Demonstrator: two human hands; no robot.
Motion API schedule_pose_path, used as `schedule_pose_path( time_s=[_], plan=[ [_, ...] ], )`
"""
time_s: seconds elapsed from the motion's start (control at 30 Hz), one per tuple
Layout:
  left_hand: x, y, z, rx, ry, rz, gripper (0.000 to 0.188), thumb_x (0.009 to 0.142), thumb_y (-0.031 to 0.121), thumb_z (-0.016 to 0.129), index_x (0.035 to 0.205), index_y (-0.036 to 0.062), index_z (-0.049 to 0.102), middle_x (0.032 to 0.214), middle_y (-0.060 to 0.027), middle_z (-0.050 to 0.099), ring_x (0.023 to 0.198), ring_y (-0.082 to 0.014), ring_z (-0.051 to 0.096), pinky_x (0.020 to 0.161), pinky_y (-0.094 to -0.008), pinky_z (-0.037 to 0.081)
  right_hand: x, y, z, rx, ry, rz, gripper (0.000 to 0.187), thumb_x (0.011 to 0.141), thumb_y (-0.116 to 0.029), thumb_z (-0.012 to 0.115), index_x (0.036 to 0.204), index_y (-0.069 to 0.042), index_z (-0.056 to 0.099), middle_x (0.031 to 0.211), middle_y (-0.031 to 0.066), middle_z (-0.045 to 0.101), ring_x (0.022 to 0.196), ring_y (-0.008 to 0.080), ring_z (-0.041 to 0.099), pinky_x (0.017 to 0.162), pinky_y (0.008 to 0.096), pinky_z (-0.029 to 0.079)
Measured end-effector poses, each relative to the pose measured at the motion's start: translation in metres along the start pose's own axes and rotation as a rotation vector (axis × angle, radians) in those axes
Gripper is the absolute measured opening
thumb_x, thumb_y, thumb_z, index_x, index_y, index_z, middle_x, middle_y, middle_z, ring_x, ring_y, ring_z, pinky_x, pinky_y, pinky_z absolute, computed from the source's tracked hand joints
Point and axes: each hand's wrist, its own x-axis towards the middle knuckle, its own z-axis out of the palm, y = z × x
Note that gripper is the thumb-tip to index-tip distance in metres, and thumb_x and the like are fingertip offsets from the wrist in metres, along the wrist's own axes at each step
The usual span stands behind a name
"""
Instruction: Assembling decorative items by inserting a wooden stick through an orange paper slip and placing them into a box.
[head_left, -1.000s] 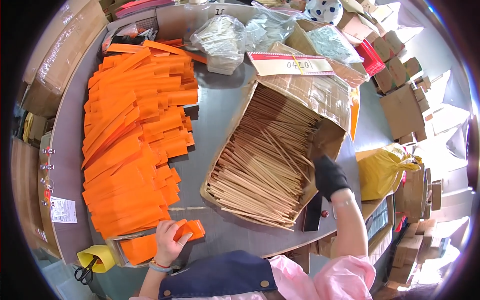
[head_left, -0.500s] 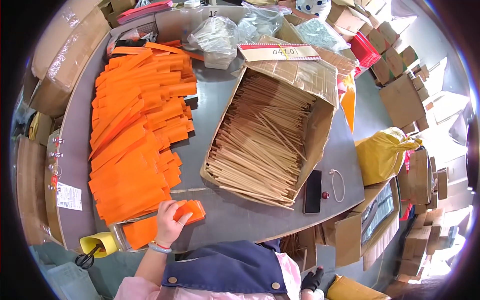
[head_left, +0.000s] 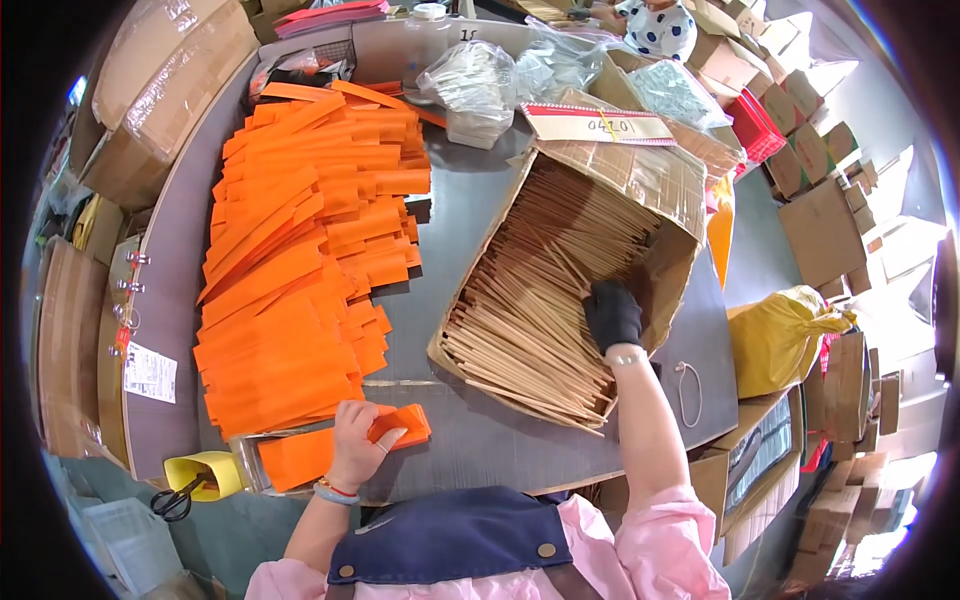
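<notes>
At the table's front edge my left hand (head_left: pixel 359 447) is closed on a small stack of orange strips (head_left: pixel 408 424), its thumb lying across them. More flat orange material (head_left: pixel 297 460) extends to the left of that hand. My right hand (head_left: pixel 611 316), in a black glove, reaches into an open cardboard box (head_left: pixel 684 275) at its right side. The box is full of thin wooden sticks (head_left: pixel 525 330). Its fingertips are at the sticks; whether they grip one is hard to make out. A large overlapping pile of orange strips (head_left: pixel 300 270) covers the table's left side.
A yellow container (head_left: pixel 220 476) with black-handled scissors (head_left: pixel 176 500) sits at the front left. Plastic bags (head_left: pixel 470 85) and a clear jar (head_left: pixel 428 40) stand at the back. Right of the box lies a loop of cord (head_left: pixel 688 395). Beyond it are a yellow sack (head_left: pixel 780 345) and cartons.
My right hand has come up from beside my body into the box of sticks, its arm now covering the black phone. My left hand keeps its hold on the orange strips.
</notes>
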Motion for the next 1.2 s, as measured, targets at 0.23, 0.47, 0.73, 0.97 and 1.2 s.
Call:
schedule_pose_path(
  time_s=[0.23, 0.47, 0.73, 0.97, 1.2],
  plan=[
    [0.001, -0.001, 0.003, -0.027, -0.009, -0.020, 0.033, 0.067, 0.011, 0.084, 0.094, 0.0029, 0.067, 0.091, -0.0110, 0.059, 0.091, -0.0312, 0.053, 0.080, -0.0384, 0.047, 0.011, 0.021, 0.020, -0.187, -0.143, 0.074, 0.019, 0.084, -0.025, 0.066, 0.087, -0.006, 0.068, 0.095, 0.0187, 0.067, 0.090, 0.0414, 0.063, 0.078, 0.0508, 0.051],
    [-0.001, -0.004, 0.006, -0.010, 0.004, -0.017, 0.034, 0.067, 0.010, 0.083, 0.096, 0.0030, 0.067, 0.093, -0.0112, 0.058, 0.092, -0.0308, 0.054, 0.080, -0.0377, 0.047, -0.045, -0.005, -0.048, -0.107, -0.033, 0.056, 0.008, 0.086, -0.014, 0.067, 0.089, -0.006, 0.065, 0.090, 0.0176, 0.063, 0.089, 0.0373, 0.062, 0.076, 0.0439, 0.050],
    [0.001, 0.000, 0.003, -0.012, 0.011, 0.029, 0.034, 0.069, 0.013, 0.083, 0.097, 0.0027, 0.066, 0.094, -0.0117, 0.059, 0.091, -0.0313, 0.055, 0.080, -0.0382, 0.048, -0.314, 0.033, -0.114, 0.058, 0.196, 0.484, 0.006, 0.089, -0.002, 0.063, 0.094, -0.001, 0.060, 0.087, 0.0121, 0.059, 0.085, 0.0280, 0.059, 0.078, 0.0361, 0.047],
    [0.001, -0.003, 0.005, -0.007, 0.018, 0.040, 0.032, 0.070, 0.014, 0.083, 0.094, 0.0026, 0.065, 0.095, -0.0119, 0.060, 0.092, -0.0321, 0.056, 0.079, -0.0394, 0.049, -0.466, 0.079, -0.095, 0.255, 0.315, 0.858, 0.021, 0.087, -0.004, 0.062, 0.108, -0.001, 0.063, 0.104, 0.0149, 0.063, 0.098, 0.0304, 0.061, 0.086, 0.0384, 0.048],
    [0.003, 0.001, 0.001, 0.069, -0.019, 0.043, 0.032, 0.071, 0.020, 0.083, 0.094, 0.0053, 0.065, 0.094, -0.0094, 0.061, 0.092, -0.0308, 0.055, 0.083, -0.0406, 0.045, -0.155, -0.039, -0.063, 0.076, -0.012, -0.125, 0.029, 0.083, -0.008, 0.070, 0.111, -0.004, 0.065, 0.105, 0.0170, 0.064, 0.096, 0.0367, 0.061, 0.083, 0.0416, 0.050]
  ],
)
